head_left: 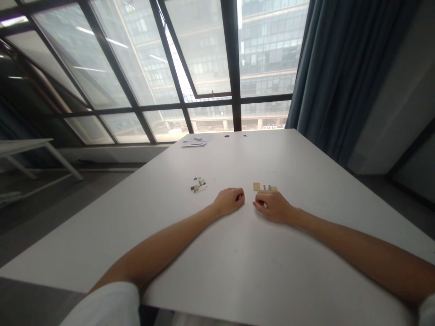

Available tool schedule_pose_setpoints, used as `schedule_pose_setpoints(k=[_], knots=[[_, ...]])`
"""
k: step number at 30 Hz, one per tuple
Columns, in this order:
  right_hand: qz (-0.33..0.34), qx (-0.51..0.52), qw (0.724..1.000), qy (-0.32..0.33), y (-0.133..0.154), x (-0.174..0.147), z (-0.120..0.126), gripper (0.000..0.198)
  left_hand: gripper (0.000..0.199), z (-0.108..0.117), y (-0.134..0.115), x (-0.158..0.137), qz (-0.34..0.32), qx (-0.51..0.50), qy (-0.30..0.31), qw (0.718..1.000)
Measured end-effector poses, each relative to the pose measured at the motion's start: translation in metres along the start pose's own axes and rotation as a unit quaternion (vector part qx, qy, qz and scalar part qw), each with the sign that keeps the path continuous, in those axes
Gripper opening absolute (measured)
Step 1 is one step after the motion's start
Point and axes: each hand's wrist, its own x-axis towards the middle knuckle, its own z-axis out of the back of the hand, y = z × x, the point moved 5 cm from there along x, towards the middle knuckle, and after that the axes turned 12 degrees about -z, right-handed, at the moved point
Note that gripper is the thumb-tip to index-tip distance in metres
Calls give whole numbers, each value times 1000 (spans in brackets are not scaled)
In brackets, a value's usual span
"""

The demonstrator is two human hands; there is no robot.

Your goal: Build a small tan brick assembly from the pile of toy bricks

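My left hand [229,201] rests on the white table [217,258], its fingers curled into a loose fist. A small gap shows between thumb and fingers, and nothing is visible inside. Facing it, a short space apart, my right hand [272,206] lies curled in the same way, with no object seen in its grip. Just beyond the right hand is a row of small flat pieces: a yellowish square [256,186], grey strips [267,187] and a pale piece partly hidden by the knuckles. Left of my left hand lies a loose cluster of small black, tan and whitish parts [199,185].
At the table's far left end are white papers [195,142]. Two small dark items, one a round disc [227,136], sit near the far edge. Windows [204,54] stand behind, a blue curtain [346,81] at right, another table [27,147] at left.
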Motion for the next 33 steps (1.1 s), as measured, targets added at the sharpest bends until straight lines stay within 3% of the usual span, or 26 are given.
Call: schedule_pose_setpoints(k=[3, 6, 29, 33], knots=[[19, -14, 998, 55, 1, -6, -15, 25, 23, -1, -1, 2, -3, 1, 7, 1000], [29, -17, 997, 69, -1, -6, -18, 22, 24, -1, -3, 3, -10, 0, 8, 1000], [25, 1, 997, 67, -2, -3, -18, 22, 24, -2, 1, 3, -21, -3, 15, 1000], [-24, 37, 999, 11, -21, 7, -3, 26, 24, -3, 2, 3, -25, -8, 13, 1000]])
